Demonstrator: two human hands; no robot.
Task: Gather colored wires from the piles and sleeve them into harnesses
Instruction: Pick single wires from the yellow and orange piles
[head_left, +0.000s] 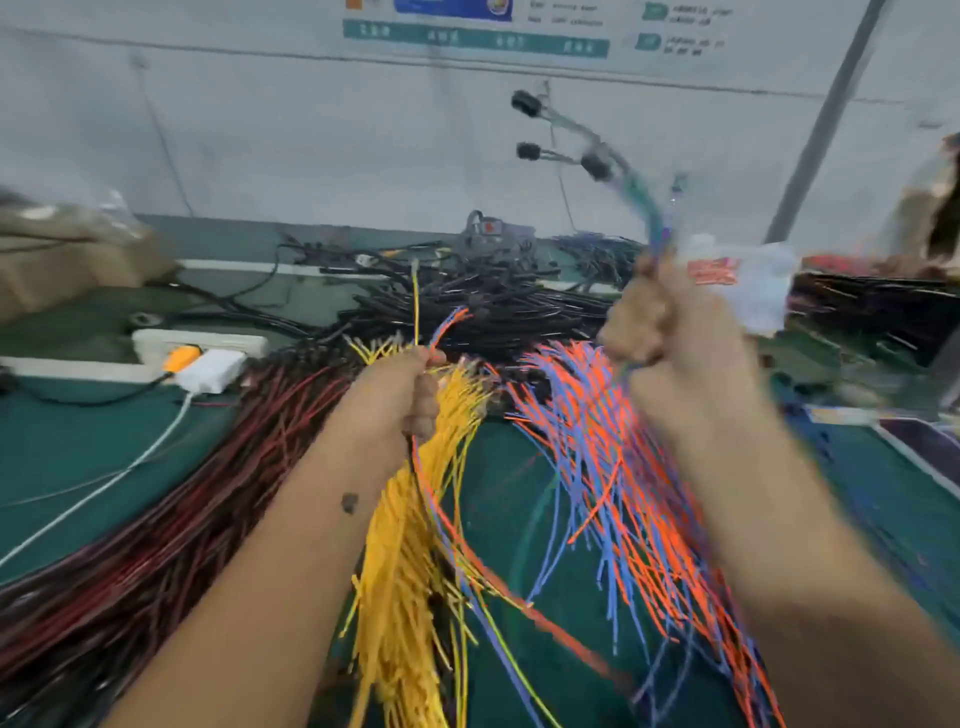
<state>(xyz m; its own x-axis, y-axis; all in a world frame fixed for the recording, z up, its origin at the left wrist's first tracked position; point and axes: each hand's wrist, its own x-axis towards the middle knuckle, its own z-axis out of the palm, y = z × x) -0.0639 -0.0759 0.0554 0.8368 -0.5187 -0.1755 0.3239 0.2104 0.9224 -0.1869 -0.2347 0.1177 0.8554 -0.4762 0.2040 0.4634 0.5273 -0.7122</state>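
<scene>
The left hand (410, 395) is fisted round a few gathered wires (434, 332), yellow, orange and blue, whose ends poke up above its knuckles. The right hand (670, 332), raised and blurred, grips a sleeved harness (644, 202) that rises to black connectors (597, 166). Just below the left hand lies the yellow wire pile (405, 561); right of that pile sprawl the orange and blue wires (623, 467), left of it the dark red bundle (156, 545), beyond it the black harnesses (467, 301). All rest on a green mat (72, 441). Wall sign lettering is unreadable. Left of the yellow pile sits a white power strip (200, 343).
</scene>
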